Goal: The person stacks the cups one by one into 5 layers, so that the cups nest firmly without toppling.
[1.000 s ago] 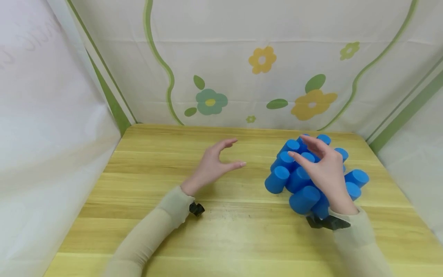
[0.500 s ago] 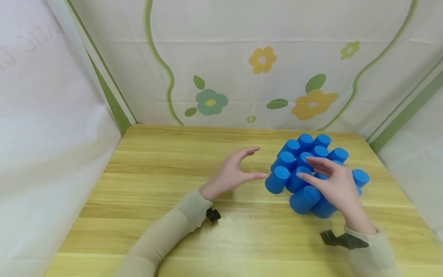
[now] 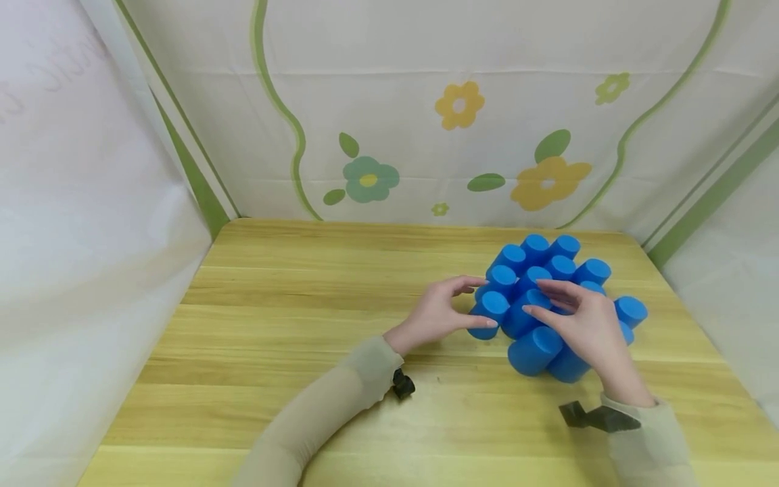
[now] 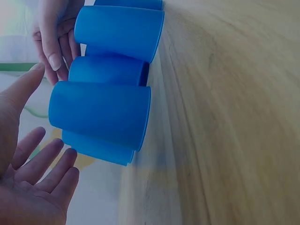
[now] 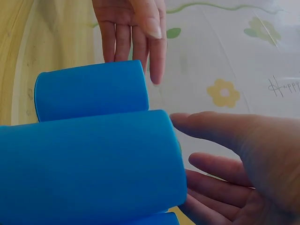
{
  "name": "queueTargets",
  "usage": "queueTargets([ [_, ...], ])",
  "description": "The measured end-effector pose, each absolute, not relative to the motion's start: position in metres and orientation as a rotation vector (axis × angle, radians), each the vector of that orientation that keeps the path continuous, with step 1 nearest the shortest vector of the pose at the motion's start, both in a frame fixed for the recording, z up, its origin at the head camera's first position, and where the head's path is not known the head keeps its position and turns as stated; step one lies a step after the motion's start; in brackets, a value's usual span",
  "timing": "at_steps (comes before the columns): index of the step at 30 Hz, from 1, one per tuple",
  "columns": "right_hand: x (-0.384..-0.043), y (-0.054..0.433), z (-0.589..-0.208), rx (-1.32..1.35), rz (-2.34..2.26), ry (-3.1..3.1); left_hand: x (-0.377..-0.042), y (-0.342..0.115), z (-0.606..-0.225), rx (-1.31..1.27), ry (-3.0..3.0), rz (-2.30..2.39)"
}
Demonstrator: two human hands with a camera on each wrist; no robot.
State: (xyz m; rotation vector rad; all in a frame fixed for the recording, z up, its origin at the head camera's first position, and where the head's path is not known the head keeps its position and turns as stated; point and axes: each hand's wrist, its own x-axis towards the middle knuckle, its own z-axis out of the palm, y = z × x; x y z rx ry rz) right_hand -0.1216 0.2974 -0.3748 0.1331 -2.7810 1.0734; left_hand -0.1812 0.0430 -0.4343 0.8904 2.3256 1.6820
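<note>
Several blue cups stand upside down in a cluster at the right of the table. My left hand [image 3: 435,312] reaches round the leftmost front cup [image 3: 494,306], thumb on the near side and fingers behind. In the left wrist view, a gap shows between the spread fingers [image 4: 51,173] and that cup [image 4: 101,112]. Over the right part of the cluster hovers my right hand [image 3: 587,328], fingers loosely bent and apart from the thumb. The right wrist view shows its thumb [image 5: 206,124] close to the closed end of a large cup [image 5: 89,168]. Neither hand holds anything.
A wooden table [image 3: 292,291] lies under everything. Behind it hangs a white curtain [image 3: 389,108] printed with flowers and green lines, and more white cloth [image 3: 91,270] closes the left side. Two further cups [image 3: 631,310] stand at the cluster's right edge.
My left hand has moved right, from bare table to round the leftmost front cup. My right hand has come back towards me and slightly right. The cups have stayed in place.
</note>
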Motion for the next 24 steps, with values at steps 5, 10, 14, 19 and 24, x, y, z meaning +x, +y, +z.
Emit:
queueTargets([
  [5, -0.123, 0.300, -0.375, 0.138, 1.030, -2.776, -0.184, 0.054, -0.439, 0.917, 2.314, 1.645],
  [10, -0.125, 0.301, -0.375, 0.147, 1.028, -2.820, -0.185, 0.058, -0.441, 0.897, 2.319, 1.645],
  [14, -0.126, 0.302, -0.374, 0.158, 1.020, -2.842, -0.187, 0.058, -0.441, 0.855, 2.322, 1.656],
  [19, -0.128, 0.301, -0.372, 0.183, 0.973, -2.889, -0.190, 0.049, -0.442, 0.840, 2.299, 1.690],
  [24, -0.128, 0.303, -0.371, 0.198, 0.933, -2.918, -0.197, 0.025, -0.441, 0.830, 2.328, 1.730],
])
